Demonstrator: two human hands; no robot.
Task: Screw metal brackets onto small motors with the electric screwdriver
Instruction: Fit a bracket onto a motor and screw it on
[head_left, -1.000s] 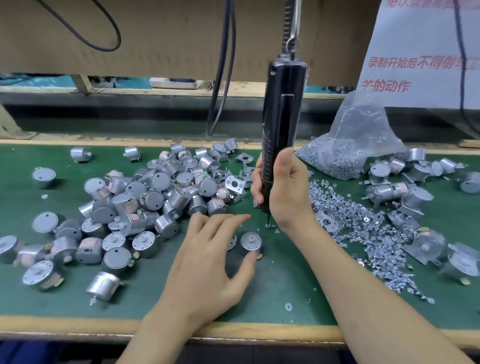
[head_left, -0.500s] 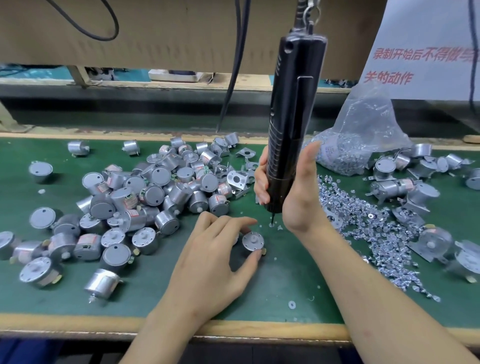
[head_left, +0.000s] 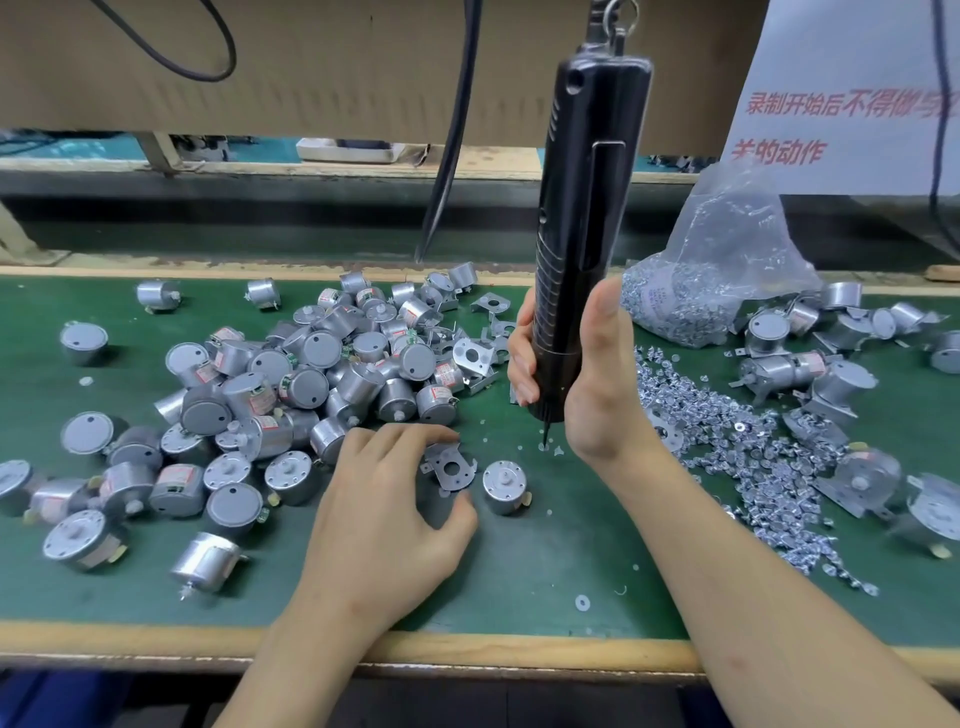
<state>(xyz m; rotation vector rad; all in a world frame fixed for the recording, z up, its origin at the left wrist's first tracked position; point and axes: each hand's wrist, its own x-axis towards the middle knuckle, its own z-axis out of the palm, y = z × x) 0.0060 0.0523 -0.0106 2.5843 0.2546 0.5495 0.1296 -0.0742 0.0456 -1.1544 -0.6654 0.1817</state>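
A: Left side first?
B: Motor pile (head_left: 322, 374), left half of the bench (head_left: 545, 561), reaching toward the back edge. Small steel cans, likely dense for their size. The sides are smooth, so they'd roll.
A: Left hand?
B: Left hand (head_left: 384, 514) arches over the bracket (head_left: 449, 467), mid-bench nearer the front edge. Fingertips sit on its far edge, thumb at the near edge, a loose pinch. The bracket lies flat. It's thin stamped plate, so light and stiff, and the tabs are probably sharp. Take it by the edges.
A: Its motor?
B: Loose motor (head_left: 504, 486) just right of the bracket, shaft up, not touching it. Best held round the can.
A: Driver?
B: Electric screwdriver (head_left: 582, 249) hangs upright from above, bit tip down at the bench. Right hand (head_left: 587, 384) wraps low on the barrel in a firm grasp.
A: Far right?
B: Screws (head_left: 753, 457) spilled toward the right edge, tiny and slippery. Bag (head_left: 717, 280) sits behind them by the back edge. Bracketed motors (head_left: 795, 364) lie around them.
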